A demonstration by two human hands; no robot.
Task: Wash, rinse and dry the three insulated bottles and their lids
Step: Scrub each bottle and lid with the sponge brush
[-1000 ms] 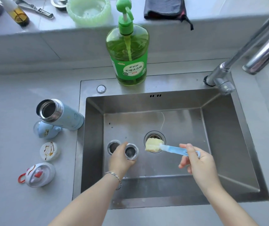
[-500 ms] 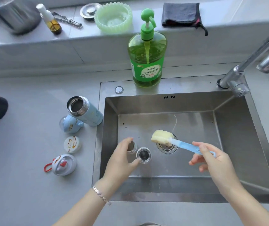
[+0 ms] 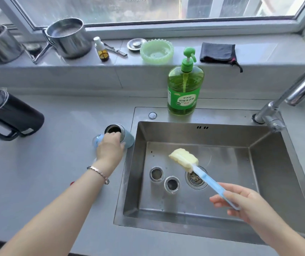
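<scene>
As left hand [image 3: 109, 147] grips blue bottle [image 3: 128, 140], brush [image 3: 184, 159] in right hand [image 3: 244, 204]

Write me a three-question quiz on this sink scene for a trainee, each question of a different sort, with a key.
1. True or false: the right hand holds the sponge brush by its blue handle above the sink.
2. How many open bottles stand upright inside the sink?
3. The left hand grips the light blue bottle. Where is that bottle?
A) in the sink
B) on the counter, just left of the sink
C) on the windowsill

Key: 1 true; 2 two; 3 B.
</scene>
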